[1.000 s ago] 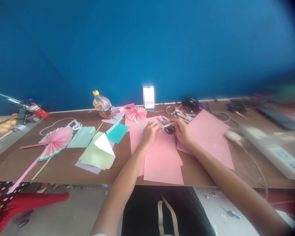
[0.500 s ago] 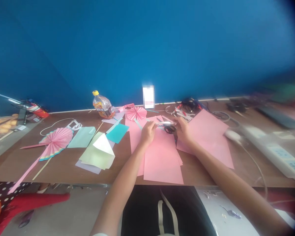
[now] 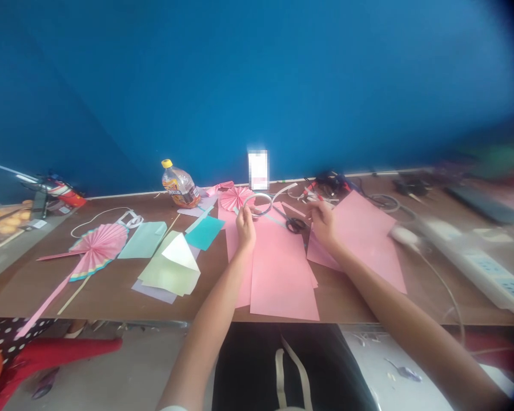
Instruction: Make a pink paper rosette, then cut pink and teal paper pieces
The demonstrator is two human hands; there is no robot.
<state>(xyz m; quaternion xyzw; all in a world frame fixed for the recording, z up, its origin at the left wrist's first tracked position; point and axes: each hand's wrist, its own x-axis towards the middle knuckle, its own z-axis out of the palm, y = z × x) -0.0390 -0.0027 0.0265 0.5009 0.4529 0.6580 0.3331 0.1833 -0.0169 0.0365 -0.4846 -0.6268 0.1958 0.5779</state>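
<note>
My left hand (image 3: 245, 224) is closed on a thin white ring, a roll of tape (image 3: 260, 204), lifted a little above the pink paper sheets (image 3: 282, 274). My right hand (image 3: 323, 224) rests with curled fingers on a pink sheet (image 3: 364, 234), just right of black-handled scissors (image 3: 294, 224); whether it holds anything is unclear. A small pink paper fan (image 3: 236, 197) lies just beyond my left hand.
On the brown table (image 3: 111, 291) lie a large pink fan with a stick (image 3: 95, 246), green, white and teal sheets (image 3: 171, 262), a drink bottle (image 3: 180, 185), tangled cables (image 3: 334, 184) and a white power strip (image 3: 488, 268). A blue wall stands behind.
My left hand has lifted the white ring off the paper and moved left. My right hand has shifted slightly up and away from the scissors.
</note>
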